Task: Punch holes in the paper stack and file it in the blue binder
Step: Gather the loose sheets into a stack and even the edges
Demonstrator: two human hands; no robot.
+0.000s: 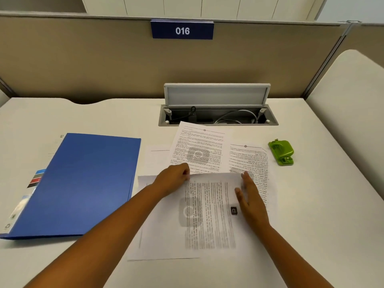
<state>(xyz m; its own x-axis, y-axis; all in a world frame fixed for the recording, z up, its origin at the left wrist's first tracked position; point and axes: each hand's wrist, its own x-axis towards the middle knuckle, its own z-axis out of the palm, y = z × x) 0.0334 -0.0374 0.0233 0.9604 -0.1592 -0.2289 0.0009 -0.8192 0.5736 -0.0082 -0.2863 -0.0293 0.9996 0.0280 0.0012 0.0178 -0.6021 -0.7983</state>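
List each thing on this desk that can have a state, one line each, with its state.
blue binder: closed, flat
hole punch: untouched, apart from paper
paper sheets: loose, fanned, unaligned
cable hatch lid: raised open
left hand: pinching sheet edge
right hand: flat on paper

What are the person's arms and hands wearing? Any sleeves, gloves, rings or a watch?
Nothing at all, as far as the picture shows. Both forearms are bare right down to the bottom edge of the picture, with no sleeves in sight. The left hand and the right hand have no gloves, and no ring, watch or bracelet shows on the fingers or wrists.
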